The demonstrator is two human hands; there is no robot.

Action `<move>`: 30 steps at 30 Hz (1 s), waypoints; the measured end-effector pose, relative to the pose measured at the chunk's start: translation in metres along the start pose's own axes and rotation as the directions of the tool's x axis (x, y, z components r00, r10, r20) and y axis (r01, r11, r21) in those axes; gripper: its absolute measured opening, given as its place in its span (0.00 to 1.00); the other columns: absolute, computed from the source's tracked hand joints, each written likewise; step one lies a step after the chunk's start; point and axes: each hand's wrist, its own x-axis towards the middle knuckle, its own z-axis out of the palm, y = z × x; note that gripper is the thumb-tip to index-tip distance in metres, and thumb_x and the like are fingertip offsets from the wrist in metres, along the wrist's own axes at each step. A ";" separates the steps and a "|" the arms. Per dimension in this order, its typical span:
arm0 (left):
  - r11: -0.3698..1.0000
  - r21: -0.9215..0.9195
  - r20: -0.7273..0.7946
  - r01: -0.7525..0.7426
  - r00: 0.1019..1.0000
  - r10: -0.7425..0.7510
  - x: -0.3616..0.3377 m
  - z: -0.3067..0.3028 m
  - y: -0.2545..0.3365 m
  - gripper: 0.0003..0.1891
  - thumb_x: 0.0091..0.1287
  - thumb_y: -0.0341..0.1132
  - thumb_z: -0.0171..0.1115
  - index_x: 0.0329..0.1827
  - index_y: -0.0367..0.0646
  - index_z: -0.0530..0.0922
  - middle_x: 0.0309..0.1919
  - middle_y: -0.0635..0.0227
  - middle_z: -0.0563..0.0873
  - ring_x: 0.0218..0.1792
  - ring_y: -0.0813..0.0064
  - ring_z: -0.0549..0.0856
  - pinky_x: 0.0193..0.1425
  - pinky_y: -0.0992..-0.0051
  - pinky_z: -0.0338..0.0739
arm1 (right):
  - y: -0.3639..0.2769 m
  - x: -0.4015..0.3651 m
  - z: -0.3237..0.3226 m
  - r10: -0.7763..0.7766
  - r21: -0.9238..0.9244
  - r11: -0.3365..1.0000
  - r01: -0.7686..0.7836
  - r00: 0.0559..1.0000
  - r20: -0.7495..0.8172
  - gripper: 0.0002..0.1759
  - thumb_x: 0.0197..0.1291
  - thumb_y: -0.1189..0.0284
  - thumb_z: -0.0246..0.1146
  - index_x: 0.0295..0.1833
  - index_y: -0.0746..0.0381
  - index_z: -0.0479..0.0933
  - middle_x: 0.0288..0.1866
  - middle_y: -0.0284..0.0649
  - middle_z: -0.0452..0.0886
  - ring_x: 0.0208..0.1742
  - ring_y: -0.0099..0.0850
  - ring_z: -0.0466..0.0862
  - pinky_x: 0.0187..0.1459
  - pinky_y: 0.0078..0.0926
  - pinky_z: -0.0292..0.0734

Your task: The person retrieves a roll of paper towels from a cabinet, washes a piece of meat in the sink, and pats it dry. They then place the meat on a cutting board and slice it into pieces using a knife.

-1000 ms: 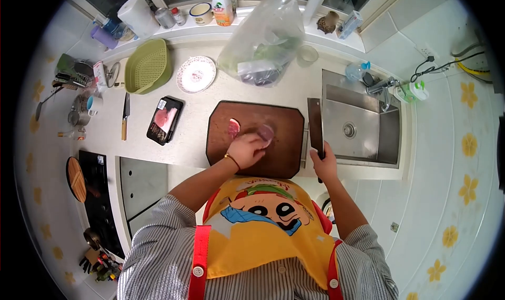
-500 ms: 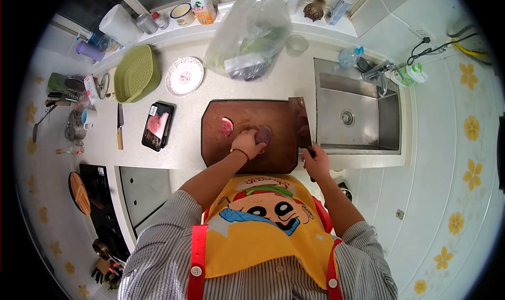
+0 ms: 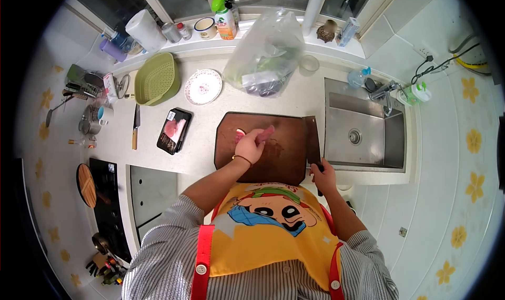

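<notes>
My left hand (image 3: 251, 148) is over the middle of the brown cutting board (image 3: 231, 160), fingers closed around a piece of raw meat (image 3: 266, 133) whose upper end sticks out beyond the fingertips. A smaller slice of meat with a pale fat edge (image 3: 240, 133) lies on the board just left of that hand, partly covered by it. Wet marks show on the board's surface. My right hand (image 3: 323, 177) grips a cleaver (image 3: 312, 139) by its dark handle. The broad blade points away from me along the board's right edge, apart from the meat.
Left of the board are a black meat tray (image 3: 174, 131) and a wooden-handled knife (image 3: 135, 129). Behind stand a green basket (image 3: 158, 79), a floral plate (image 3: 203, 87) and a plastic bag of greens (image 3: 268, 58). A steel sink (image 3: 342, 129) is at the right.
The view has shifted, so the counter sits lower and further right. My left hand has moved slightly left and away across the board, turning the meat edge-on. The cleaver stays at the board's right edge.
</notes>
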 end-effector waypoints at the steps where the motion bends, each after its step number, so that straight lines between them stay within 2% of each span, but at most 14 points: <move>1: 0.984 0.061 0.080 -0.168 0.983 0.163 -0.001 0.000 -0.010 0.20 0.68 0.33 0.69 0.64 0.46 0.82 0.54 0.57 0.90 0.54 0.52 0.88 0.59 0.62 0.84 | -0.001 0.000 -0.001 0.010 -0.025 1.000 -0.010 1.000 0.008 0.13 0.72 0.69 0.65 0.60 0.57 0.82 0.29 0.32 0.83 0.23 0.21 0.79 0.28 0.25 0.76; 2: 0.984 0.056 0.076 -0.166 0.984 0.162 -0.010 0.008 -0.025 0.20 0.68 0.33 0.69 0.64 0.46 0.82 0.54 0.57 0.90 0.54 0.52 0.88 0.59 0.62 0.84 | -0.003 0.000 -0.002 0.021 -0.051 0.999 -0.020 1.000 0.013 0.18 0.72 0.69 0.65 0.65 0.55 0.82 0.29 0.31 0.83 0.23 0.20 0.79 0.28 0.25 0.76; 4: 0.793 0.274 0.281 -0.544 0.834 0.475 -0.035 0.018 -0.044 0.21 0.69 0.36 0.67 0.65 0.47 0.82 0.59 0.57 0.88 0.62 0.52 0.85 0.68 0.60 0.79 | -0.009 0.000 0.000 0.010 -0.048 0.999 -0.009 1.000 0.006 0.17 0.72 0.69 0.65 0.64 0.54 0.82 0.29 0.31 0.83 0.23 0.21 0.79 0.28 0.25 0.77; 6: 0.824 0.241 0.386 -0.513 0.830 0.404 -0.041 0.008 -0.049 0.23 0.70 0.39 0.67 0.68 0.47 0.81 0.67 0.55 0.84 0.68 0.51 0.81 0.74 0.58 0.74 | -0.012 0.002 0.000 0.005 -0.040 0.999 -0.005 1.000 -0.002 0.17 0.72 0.69 0.65 0.64 0.54 0.83 0.28 0.31 0.83 0.23 0.21 0.79 0.29 0.25 0.77; 8: 0.952 0.128 0.250 -0.279 0.938 0.242 -0.031 -0.008 -0.050 0.25 0.70 0.40 0.66 0.71 0.50 0.80 0.72 0.57 0.79 0.70 0.55 0.79 0.77 0.57 0.71 | -0.012 0.003 0.000 -0.032 -0.088 0.996 0.033 0.999 0.010 0.17 0.72 0.69 0.65 0.64 0.54 0.83 0.28 0.31 0.82 0.23 0.21 0.79 0.29 0.25 0.77; 10: 0.949 0.274 0.093 -0.158 0.986 0.137 -0.007 -0.022 -0.070 0.28 0.70 0.40 0.67 0.73 0.49 0.77 0.75 0.56 0.75 0.72 0.54 0.76 0.79 0.58 0.68 | -0.015 0.002 0.001 -0.027 -0.087 0.996 0.029 0.999 0.023 0.17 0.72 0.69 0.65 0.64 0.55 0.83 0.28 0.31 0.83 0.23 0.21 0.79 0.29 0.26 0.77; 14: 0.898 0.436 -0.190 0.050 0.981 0.038 0.006 -0.024 -0.095 0.27 0.68 0.37 0.68 0.70 0.46 0.77 0.74 0.55 0.76 0.73 0.49 0.73 0.80 0.57 0.67 | -0.018 -0.001 0.005 -0.009 -0.076 0.997 0.013 0.999 0.045 0.16 0.72 0.69 0.65 0.62 0.56 0.83 0.29 0.32 0.83 0.23 0.22 0.80 0.29 0.26 0.77; 16: 0.901 0.432 0.024 -0.027 1.000 0.018 0.004 -0.027 -0.096 0.27 0.66 0.37 0.70 0.69 0.44 0.77 0.75 0.55 0.74 0.75 0.46 0.69 0.81 0.57 0.64 | -0.016 -0.001 0.007 -0.012 -0.071 0.997 0.015 0.998 0.055 0.15 0.72 0.69 0.65 0.62 0.57 0.83 0.30 0.32 0.83 0.23 0.22 0.80 0.28 0.26 0.77; 18: 0.898 0.435 0.011 -0.065 0.998 0.067 0.005 -0.028 -0.093 0.29 0.65 0.37 0.71 0.70 0.43 0.76 0.72 0.55 0.78 0.71 0.49 0.75 0.78 0.59 0.69 | -0.013 -0.002 0.008 -0.012 -0.061 0.998 0.016 0.998 0.060 0.15 0.72 0.69 0.65 0.61 0.57 0.83 0.30 0.32 0.84 0.23 0.22 0.80 0.28 0.26 0.77; 20: 0.967 0.232 0.215 0.108 0.963 -0.160 0.010 -0.033 -0.079 0.28 0.66 0.36 0.71 0.70 0.45 0.76 0.65 0.55 0.83 0.64 0.51 0.81 0.73 0.60 0.75 | -0.012 -0.002 0.008 -0.023 -0.052 0.998 0.026 0.998 0.058 0.15 0.72 0.69 0.64 0.61 0.57 0.83 0.30 0.32 0.84 0.23 0.22 0.80 0.29 0.26 0.77; 21: 0.972 0.215 -0.034 0.095 0.995 -0.090 0.006 -0.022 -0.083 0.27 0.65 0.36 0.72 0.68 0.46 0.77 0.59 0.55 0.87 0.59 0.52 0.85 0.69 0.61 0.78 | -0.011 -0.004 0.008 -0.022 -0.050 0.998 0.025 0.998 0.054 0.15 0.72 0.69 0.64 0.61 0.57 0.83 0.30 0.32 0.84 0.23 0.22 0.80 0.29 0.26 0.77; 24: 0.955 0.071 0.052 0.289 0.955 -0.293 0.021 -0.018 -0.095 0.25 0.63 0.36 0.75 0.63 0.46 0.80 0.58 0.53 0.87 0.60 0.54 0.85 0.69 0.61 0.78 | -0.010 -0.005 0.008 -0.022 -0.038 0.999 0.024 0.998 0.054 0.15 0.72 0.69 0.65 0.61 0.57 0.83 0.30 0.32 0.84 0.23 0.22 0.80 0.29 0.26 0.77; 28: 0.935 0.332 0.021 0.122 0.990 -0.137 0.026 -0.009 -0.106 0.22 0.61 0.37 0.78 0.57 0.43 0.82 0.53 0.56 0.89 0.56 0.56 0.87 0.67 0.64 0.80 | -0.015 -0.005 0.006 -0.020 -0.063 0.998 0.023 0.998 0.057 0.15 0.72 0.69 0.65 0.61 0.57 0.83 0.31 0.32 0.85 0.24 0.22 0.80 0.30 0.26 0.78; 30: 0.973 0.014 0.185 0.231 0.956 -0.229 0.031 0.002 -0.126 0.19 0.63 0.28 0.76 0.56 0.40 0.81 0.44 0.60 0.90 0.49 0.61 0.90 0.59 0.68 0.84 | -0.015 -0.007 0.004 -0.026 -0.082 0.996 0.031 0.998 0.051 0.15 0.71 0.69 0.65 0.61 0.57 0.83 0.31 0.32 0.85 0.24 0.22 0.81 0.31 0.26 0.78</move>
